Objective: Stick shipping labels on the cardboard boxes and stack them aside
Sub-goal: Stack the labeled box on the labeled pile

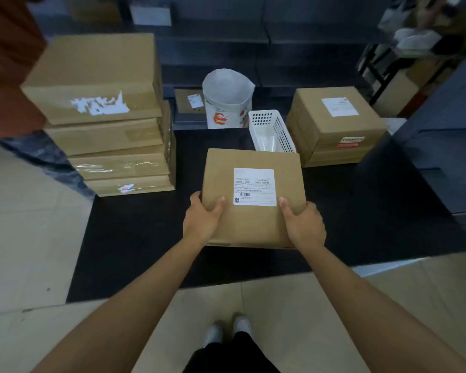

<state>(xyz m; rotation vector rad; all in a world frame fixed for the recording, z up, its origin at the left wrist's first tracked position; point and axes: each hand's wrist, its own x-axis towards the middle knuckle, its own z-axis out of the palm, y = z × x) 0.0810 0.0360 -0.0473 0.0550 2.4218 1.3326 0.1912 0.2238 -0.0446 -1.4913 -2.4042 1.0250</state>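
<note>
A flat cardboard box [250,227] is held over the black table [135,232], a white shipping label [254,186] stuck on its top. My left hand [203,219] grips its near left edge, thumb on top. My right hand [303,224] grips the near right edge the same way. At the back right, a stack of boxes [331,135] carries a white label [339,106] on its top box. A tall stack of several larger boxes [105,125] stands at the left, with torn label scraps on their sides.
A white perforated basket [276,130] sits just behind the held box. Behind the basket stands a white bag [228,100], with a small labelled box [189,100] beside it. Dark shelving [441,162] borders the right side. Something red-orange [8,63] fills the top left corner.
</note>
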